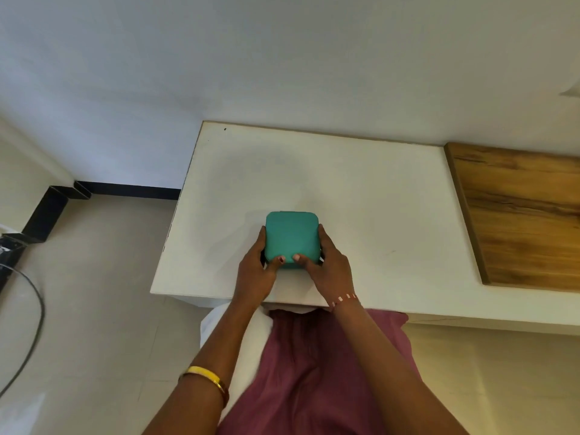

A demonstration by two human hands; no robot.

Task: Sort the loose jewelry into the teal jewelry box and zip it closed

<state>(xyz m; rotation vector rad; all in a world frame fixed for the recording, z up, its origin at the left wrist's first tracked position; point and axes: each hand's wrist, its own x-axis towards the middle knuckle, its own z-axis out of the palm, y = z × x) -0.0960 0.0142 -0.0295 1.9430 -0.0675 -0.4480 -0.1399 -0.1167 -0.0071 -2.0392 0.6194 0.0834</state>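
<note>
**Both hands hold the closed teal box**

The teal jewelry box (pixel 292 238) sits on the white bench (pixel 361 189), near its 6 o'clock edge. The lid is down. The left hand (pixel 255 271) holds the box at its 9 o'clock side. The right hand (pixel 328 265) holds it at 3 o'clock. Each grip is wrapped around the box, with the thumbs pressing on top at 6 o'clock.

No loose jewelry shows on the bench, so the sorting may be done, or not yet begun. The zipper is hidden, so I cannot tell if it is zipped. A wooden board (pixel 521 215) lies well apart at 3 o'clock.
</note>
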